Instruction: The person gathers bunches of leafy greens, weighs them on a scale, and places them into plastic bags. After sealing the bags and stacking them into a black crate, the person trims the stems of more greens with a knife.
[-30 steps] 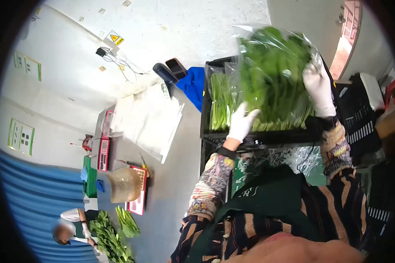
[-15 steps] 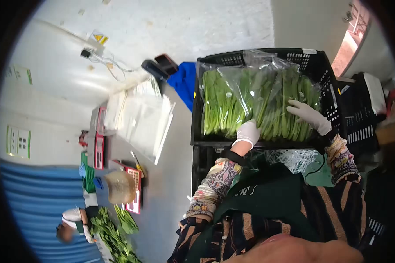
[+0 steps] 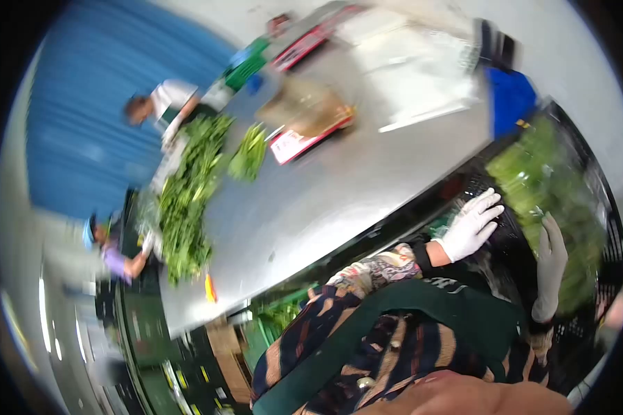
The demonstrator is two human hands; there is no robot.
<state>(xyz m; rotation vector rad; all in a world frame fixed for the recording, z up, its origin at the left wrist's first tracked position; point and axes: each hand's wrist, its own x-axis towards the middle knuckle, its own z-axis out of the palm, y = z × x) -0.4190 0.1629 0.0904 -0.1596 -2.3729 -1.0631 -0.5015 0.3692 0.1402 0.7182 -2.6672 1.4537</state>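
Both hands wear white gloves. My left hand (image 3: 469, 227) is open, its fingers spread at the near side of the black crate (image 3: 592, 149), holding nothing. Farther right, my right hand (image 3: 551, 266) rests against the packed green vegetables (image 3: 567, 200) in the crate, its fingers extended. Clear plastic film lies over the vegetables and catches the light. The right side of the crate is blurred.
A metal table (image 3: 311, 207) extends left, bearing leafy greens (image 3: 194, 187), a small bunch (image 3: 248, 153), a scale (image 3: 304, 142), plastic bags (image 3: 422, 69) and an orange-handled tool (image 3: 210, 288). Two people (image 3: 169, 104) work beyond it. A blue cloth (image 3: 509, 100) lies beside the crate.
The view has swung left, showing more of the table and a second person. My left hand has come off the vegetables and opened; my right hand remains at them.
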